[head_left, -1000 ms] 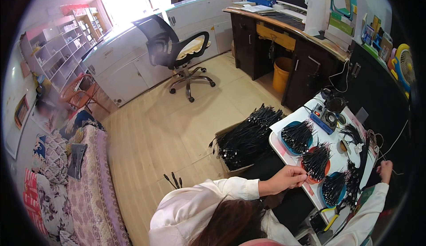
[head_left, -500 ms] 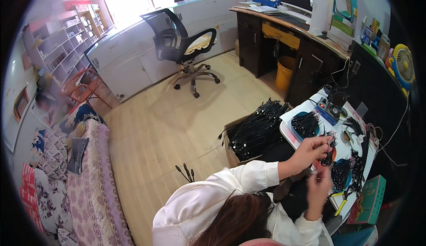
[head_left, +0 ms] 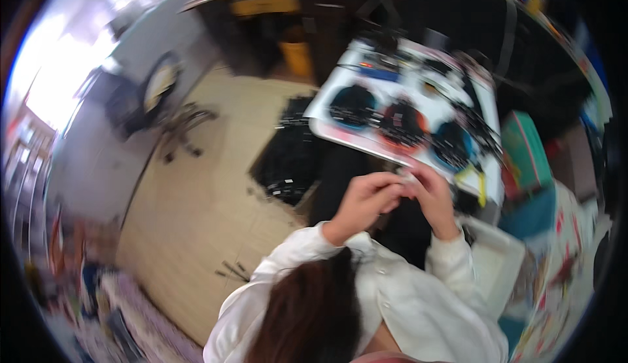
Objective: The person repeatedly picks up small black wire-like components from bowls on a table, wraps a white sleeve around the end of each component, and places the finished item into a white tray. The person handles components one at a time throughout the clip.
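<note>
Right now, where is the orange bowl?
In the head view, the orange bowl sits right of centre on the white table, between two blue bowls and just beyond the right hand.

No text, label, number or sign can be read; the view is smeared with motion blur. On the green box (head_left: 519,142) just beyond the right edge of the worktop (head_left: 322,106), any print is too blurred to make out. The same goes for the blue device (head_left: 379,73) near the worktop's far edge. Red marks show on the pale patterned material (head_left: 568,258) beyond the worktop's near right corner, but whether they are lettering or only a pattern cannot be told.
</note>
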{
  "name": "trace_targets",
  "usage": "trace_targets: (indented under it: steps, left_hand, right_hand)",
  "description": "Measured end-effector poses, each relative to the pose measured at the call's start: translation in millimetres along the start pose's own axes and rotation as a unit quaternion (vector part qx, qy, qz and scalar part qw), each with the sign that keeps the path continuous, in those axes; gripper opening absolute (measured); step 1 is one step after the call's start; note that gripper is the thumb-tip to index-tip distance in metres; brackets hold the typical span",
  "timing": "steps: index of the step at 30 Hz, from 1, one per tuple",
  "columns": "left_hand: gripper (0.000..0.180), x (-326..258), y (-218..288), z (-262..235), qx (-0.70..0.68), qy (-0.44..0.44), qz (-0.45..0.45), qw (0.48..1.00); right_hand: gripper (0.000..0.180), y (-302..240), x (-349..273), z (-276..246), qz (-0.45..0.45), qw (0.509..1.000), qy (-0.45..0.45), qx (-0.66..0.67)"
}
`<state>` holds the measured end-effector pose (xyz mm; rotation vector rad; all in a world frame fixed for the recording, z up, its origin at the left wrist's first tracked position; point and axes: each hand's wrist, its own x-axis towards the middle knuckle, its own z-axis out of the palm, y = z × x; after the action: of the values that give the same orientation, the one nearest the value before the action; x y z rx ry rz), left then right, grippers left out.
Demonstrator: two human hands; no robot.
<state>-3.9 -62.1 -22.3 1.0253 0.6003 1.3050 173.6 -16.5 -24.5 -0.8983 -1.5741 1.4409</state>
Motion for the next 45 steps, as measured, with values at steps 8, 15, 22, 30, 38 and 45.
trace_targets:
  steps: [8,15,22,30,38,45]
  left_hand:
    - [0.014,1.6,-28.3,6.2,-0.004,-0.054,-0.047,0.997]
    - [0.015,18.6,-17.6,-0.9,-0.057,0.102,0.049,0.992]
    - [0.023,23.9,-11.1,17.7,-0.023,0.078,0.063,0.995]
    - [0.016,16.4,-20.2,17.8,0.177,0.103,0.179,0.962]
    - [0.014,5.3,-25.8,19.8,0.289,0.098,0.151,0.940]
    - [0.016,9.3,-22.1,9.7,-0.060,0.015,-0.093,0.994]
  right_hand:
    - [0.010,-11.0,1.7,-7.3,-0.011,0.998,0.005,0.056]
    - [0.009,-13.0,-7.2,0.7,-0.126,0.982,0.113,-0.088]
    - [0.013,-8.1,-18.2,19.7,-0.164,0.963,0.122,-0.177]
    - [0.013,-19.5,-29.3,2.1,-0.099,0.981,0.106,-0.125]
    - [0.011,-22.2,-25.4,8.9,-0.072,0.987,0.131,0.056]
    - [0.008,-12.5,-25.8,1.2,-0.252,0.932,0.140,-0.218]
